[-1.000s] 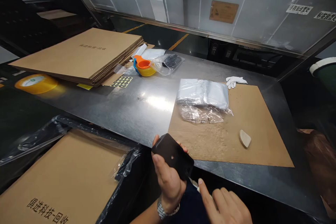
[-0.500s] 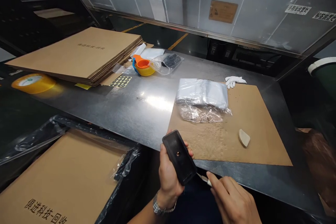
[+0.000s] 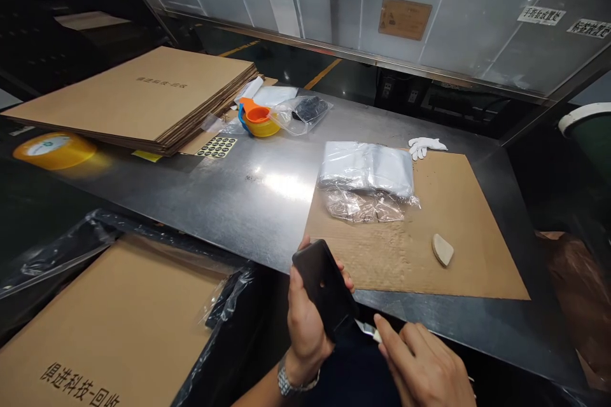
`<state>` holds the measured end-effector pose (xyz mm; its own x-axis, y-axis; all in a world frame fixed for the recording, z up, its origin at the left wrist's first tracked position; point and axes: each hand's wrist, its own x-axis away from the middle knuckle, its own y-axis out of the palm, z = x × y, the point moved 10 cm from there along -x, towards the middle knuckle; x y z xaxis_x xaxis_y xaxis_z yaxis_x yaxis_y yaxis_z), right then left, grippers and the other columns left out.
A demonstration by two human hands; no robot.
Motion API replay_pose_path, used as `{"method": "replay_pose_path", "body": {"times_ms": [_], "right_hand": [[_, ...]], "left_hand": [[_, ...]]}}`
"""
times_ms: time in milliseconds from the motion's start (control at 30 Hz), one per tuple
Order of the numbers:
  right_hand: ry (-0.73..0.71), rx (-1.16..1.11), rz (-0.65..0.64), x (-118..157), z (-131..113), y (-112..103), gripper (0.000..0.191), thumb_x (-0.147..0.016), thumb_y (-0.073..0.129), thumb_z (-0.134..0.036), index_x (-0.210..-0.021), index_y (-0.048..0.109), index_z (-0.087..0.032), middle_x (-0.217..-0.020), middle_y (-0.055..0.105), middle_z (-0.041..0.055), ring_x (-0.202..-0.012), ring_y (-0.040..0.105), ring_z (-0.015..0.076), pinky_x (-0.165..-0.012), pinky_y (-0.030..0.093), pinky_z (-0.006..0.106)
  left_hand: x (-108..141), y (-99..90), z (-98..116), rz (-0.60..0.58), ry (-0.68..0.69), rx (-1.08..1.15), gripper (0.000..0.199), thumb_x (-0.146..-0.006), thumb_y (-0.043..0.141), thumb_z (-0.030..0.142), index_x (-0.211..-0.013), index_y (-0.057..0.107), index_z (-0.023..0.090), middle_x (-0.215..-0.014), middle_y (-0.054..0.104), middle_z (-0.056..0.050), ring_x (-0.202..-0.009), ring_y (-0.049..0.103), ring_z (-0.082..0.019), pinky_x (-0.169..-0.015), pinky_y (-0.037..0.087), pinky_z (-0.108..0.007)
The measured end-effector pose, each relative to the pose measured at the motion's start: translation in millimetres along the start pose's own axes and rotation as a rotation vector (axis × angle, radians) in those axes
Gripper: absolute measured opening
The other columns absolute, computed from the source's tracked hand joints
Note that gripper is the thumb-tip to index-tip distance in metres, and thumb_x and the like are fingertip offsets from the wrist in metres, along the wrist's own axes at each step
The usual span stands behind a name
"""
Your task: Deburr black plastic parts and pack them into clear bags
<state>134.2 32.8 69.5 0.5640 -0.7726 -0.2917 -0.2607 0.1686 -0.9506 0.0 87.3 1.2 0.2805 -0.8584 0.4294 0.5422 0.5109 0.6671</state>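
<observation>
A black rectangular part point(image 3: 326, 289) with a small hole near its middle is held tilted in front of the table's near edge. My left hand point(image 3: 305, 324) is wrapped round it, thumb on the left side and fingertips on the right. In my right hand point(image 3: 424, 359) is a small knife point(image 3: 367, 329) with a pale handle, its blade at the lower right corner of the black part. Whether the blade touches the part is hard to tell.
On the metal table point(image 3: 229, 203) lie a cardboard sheet point(image 3: 477, 229), plastic bags point(image 3: 367, 168), a beige piece point(image 3: 443, 250), a white glove point(image 3: 426, 147), an orange tape dispenser point(image 3: 258, 116) and stacked cardboard point(image 3: 143, 92). A box point(image 3: 119, 311) stands at lower left.
The black part has turned slightly in my left hand, so its recessed face shows at a shallower angle. The knife in my right hand has shifted slightly left, and more of its blade shows.
</observation>
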Motion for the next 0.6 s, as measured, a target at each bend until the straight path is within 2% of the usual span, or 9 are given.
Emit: {"method": "replay_pose_path", "body": {"times_ms": [300,433,600], "right_hand": [[0.005,0.061,0.024,2.6,0.0,1.3,0.026,-0.091,0.045,-0.022,-0.111,0.061,-0.015,-0.058,0.051,0.0002,-0.049,0.049,0.0115,-0.047,0.034,0.025],[0.032,0.104,0.031,3.9,1.0,3.0,0.026,-0.090,0.047,-0.021,-0.112,0.060,-0.014,-0.057,0.051,0.0005,-0.050,0.049,0.0125,-0.050,0.035,0.026],[0.025,-0.151,-0.003,3.2,5.2,6.3,0.026,-0.092,0.043,-0.017,-0.113,0.056,-0.012,-0.062,0.055,0.0009,-0.052,0.052,0.0112,-0.049,0.037,0.023]], "left_hand": [[-0.4,1.3,-1.2,-0.058,0.042,-0.024,0.048,-0.087,0.038,0.049,-0.132,0.037,0.032,-0.075,0.061,-0.002,-0.057,0.058,-0.015,-0.053,0.049,-0.028],[-1.9,0.3,-2.0,-0.031,0.021,-0.074,0.049,-0.088,0.037,0.050,-0.132,0.037,0.031,-0.074,0.061,-0.002,-0.057,0.058,-0.015,-0.052,0.049,-0.026],[-5.1,-0.7,-9.1,-0.021,-0.088,-0.140,0.051,-0.087,0.040,0.050,-0.134,0.035,0.031,-0.073,0.061,-0.002,-0.056,0.058,-0.015,-0.051,0.049,-0.026]]}}
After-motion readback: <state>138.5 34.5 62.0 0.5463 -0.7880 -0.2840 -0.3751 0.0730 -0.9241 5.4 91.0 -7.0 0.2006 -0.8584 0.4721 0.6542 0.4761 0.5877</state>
